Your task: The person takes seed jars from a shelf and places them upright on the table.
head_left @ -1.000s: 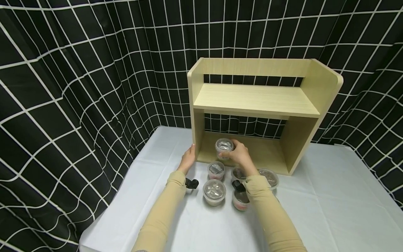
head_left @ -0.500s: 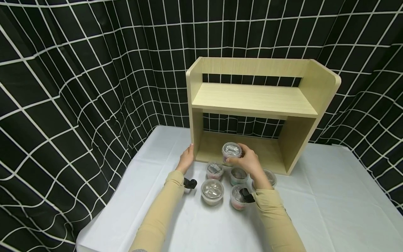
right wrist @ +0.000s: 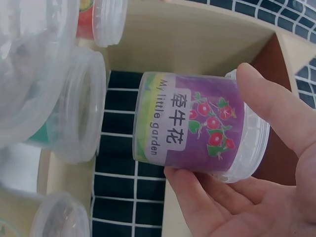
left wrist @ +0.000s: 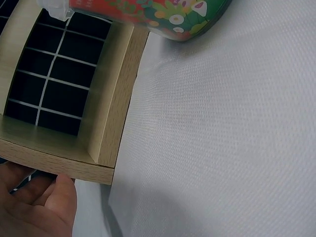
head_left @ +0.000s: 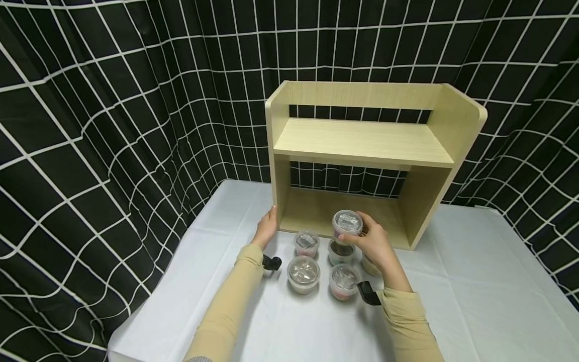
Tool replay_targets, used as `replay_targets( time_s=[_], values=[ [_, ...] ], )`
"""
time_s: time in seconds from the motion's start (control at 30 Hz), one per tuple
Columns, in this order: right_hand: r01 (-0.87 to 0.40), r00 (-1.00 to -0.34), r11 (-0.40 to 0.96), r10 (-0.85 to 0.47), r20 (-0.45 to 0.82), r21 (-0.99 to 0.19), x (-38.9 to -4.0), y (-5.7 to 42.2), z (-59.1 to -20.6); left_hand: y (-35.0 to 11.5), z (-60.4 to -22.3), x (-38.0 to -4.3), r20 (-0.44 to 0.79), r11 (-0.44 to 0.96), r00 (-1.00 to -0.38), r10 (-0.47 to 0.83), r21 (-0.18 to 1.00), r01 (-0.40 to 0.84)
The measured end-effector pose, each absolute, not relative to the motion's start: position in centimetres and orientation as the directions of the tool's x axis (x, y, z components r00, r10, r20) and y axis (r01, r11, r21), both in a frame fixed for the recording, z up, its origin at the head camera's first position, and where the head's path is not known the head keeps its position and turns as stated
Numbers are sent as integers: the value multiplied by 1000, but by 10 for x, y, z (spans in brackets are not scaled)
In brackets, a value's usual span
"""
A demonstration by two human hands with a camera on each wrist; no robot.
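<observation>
A small clear-lidded plastic tub (head_left: 347,221) is pinched between the thumb and fingers of my right hand (head_left: 376,242), at the front of the wooden shelf's lower bay. Its purple label (right wrist: 205,121) shows red flowers and "My little garden" in the right wrist view. My left hand (head_left: 265,229) touches the outer face of the shelf's left side panel (left wrist: 59,163), thumb tip at the panel's edge in the left wrist view. Before the shelf stand several similar tubs, among them a red-and-green one (left wrist: 168,15) and a wide one (head_left: 303,274); the right hand partly hides one.
The two-tier wooden shelf (head_left: 366,138) stands at the back of a table with a white cloth (head_left: 479,281). Black curtain with a white grid (head_left: 244,50) hangs behind and at both sides. Another lidded tub (head_left: 344,282) sits near the right wrist camera (head_left: 368,293).
My right hand has carried the pinched tub to the right and slightly toward me. The left hand keeps its place at the shelf's side panel.
</observation>
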State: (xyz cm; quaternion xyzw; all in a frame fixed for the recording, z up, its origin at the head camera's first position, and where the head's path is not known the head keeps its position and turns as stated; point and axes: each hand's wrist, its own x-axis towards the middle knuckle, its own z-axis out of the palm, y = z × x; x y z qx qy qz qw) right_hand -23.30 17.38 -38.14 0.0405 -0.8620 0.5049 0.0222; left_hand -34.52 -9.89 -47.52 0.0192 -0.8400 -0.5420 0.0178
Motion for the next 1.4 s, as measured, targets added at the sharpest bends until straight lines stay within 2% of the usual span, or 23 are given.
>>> replay_targets(
  time_s=[0.7, 1.4],
  values=[
    [-74, -996, 358, -74, 51, -931, -188, 210, -400, -99, -474, -345, 9, 415, -1000, -27, 910, -3],
    [-26, -1000, 360, 2, 29, -933, -154, 232, -412, -99, -475, -344, -7, 415, -999, -35, 910, -21]
  ],
)
